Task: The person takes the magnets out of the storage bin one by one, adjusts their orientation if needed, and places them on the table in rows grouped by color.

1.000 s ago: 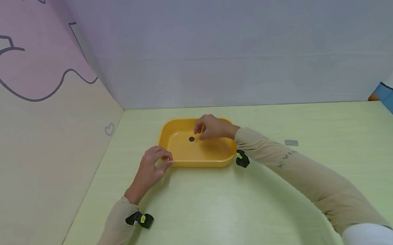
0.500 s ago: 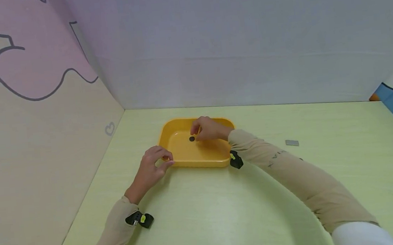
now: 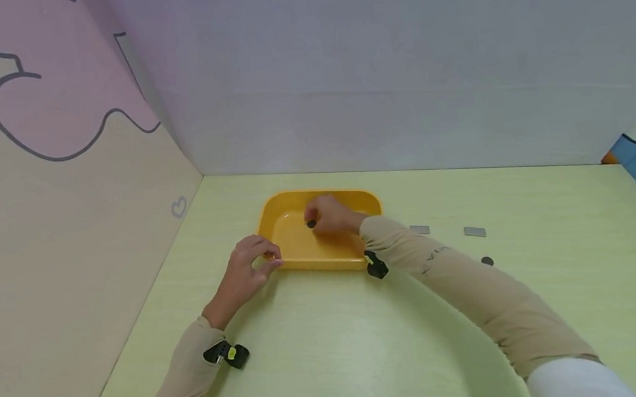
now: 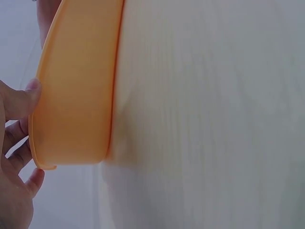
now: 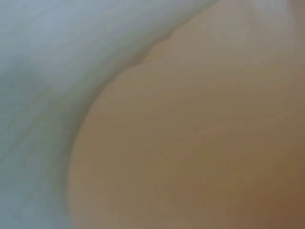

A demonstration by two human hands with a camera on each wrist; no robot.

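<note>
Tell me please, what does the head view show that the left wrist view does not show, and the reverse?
Only the head view shows the right hand reaching into the tray at a small dark disc, plus two grey flat pieces and another dark disc on the table. Only the left wrist view shows the outer side wall of the tray from close by, with the fingertips against it. Both show the left hand gripping the corner of the orange tray on the pale green table.
</note>
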